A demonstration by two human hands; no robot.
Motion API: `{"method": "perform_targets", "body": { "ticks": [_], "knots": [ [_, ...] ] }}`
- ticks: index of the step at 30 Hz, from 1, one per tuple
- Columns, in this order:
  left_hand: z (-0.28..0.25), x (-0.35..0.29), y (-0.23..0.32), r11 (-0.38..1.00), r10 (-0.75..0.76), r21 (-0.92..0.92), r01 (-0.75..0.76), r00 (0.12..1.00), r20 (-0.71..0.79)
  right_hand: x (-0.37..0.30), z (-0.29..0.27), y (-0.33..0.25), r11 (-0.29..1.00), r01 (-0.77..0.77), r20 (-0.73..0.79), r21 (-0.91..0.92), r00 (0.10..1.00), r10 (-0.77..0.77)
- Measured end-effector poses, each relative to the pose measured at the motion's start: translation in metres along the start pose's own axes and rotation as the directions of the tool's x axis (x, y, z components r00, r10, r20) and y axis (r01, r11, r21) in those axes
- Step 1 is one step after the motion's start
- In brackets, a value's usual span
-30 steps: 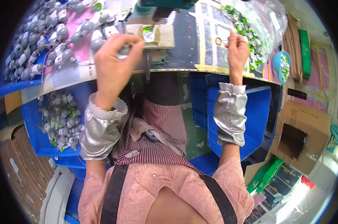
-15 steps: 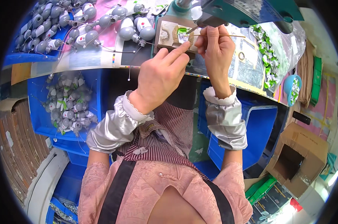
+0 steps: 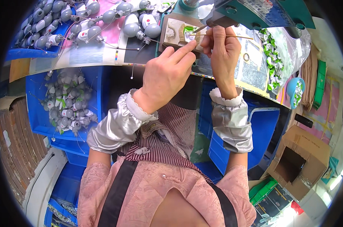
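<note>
My right hand pinches a thin tan stick between thumb and fingers. The stick's left end reaches a small green and white part seated in a pale block fixture. My left hand has its index finger stretched to the fixture's near edge, the fingertip beside the part. Its other fingers are bent and its thumb is hidden. A dark pointed tip of the teal machine comes down close to the part, just above my right hand.
Grey bulb-shaped units with wires lie at left on the bench. More fill a blue bin below. Green and white parts line the right, near a blue bowl. A cardboard box stands lower right.
The stick's tip and my hands stay at the part with only slight shifts. The whole view has moved a little, so the bench sits slightly further right.
</note>
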State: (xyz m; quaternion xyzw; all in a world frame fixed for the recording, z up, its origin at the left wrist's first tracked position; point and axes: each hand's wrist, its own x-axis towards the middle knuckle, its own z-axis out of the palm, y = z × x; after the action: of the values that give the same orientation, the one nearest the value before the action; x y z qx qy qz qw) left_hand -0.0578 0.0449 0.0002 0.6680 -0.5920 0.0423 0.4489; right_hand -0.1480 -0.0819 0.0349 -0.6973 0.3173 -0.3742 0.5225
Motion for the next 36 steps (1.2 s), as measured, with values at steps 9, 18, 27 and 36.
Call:
{"method": "perform_targets", "body": {
  "ticks": [9, 18, 27, 36],
  "knots": [
    [0.0, 0.0, 0.002, 1.0, 0.006, 0.023, -0.005, 1.0, -0.008, 0.002, -0.001, 0.012, 0.98, 0.121, 0.085, -0.156, 0.99, -0.109],
    [0.001, 0.001, 0.003, 0.999, -0.007, 0.031, 0.007, 1.0, -0.011, 0.011, -0.003, 0.011, 0.97, 0.075, 0.12, -0.233, 0.992, -0.048],
    [-0.022, 0.029, -0.011, 0.857, -0.341, -0.417, 0.303, 0.94, -0.019, 0.036, -0.065, 0.0, 0.964, -0.054, 0.152, 0.258, 0.988, 0.015],
    [-0.021, 0.04, -0.035, 0.809, -0.463, -0.351, 0.472, 0.879, 0.115, 0.156, -0.122, -0.122, 0.986, 0.113, -0.163, 0.126, 0.982, -0.092]
  ]
}}
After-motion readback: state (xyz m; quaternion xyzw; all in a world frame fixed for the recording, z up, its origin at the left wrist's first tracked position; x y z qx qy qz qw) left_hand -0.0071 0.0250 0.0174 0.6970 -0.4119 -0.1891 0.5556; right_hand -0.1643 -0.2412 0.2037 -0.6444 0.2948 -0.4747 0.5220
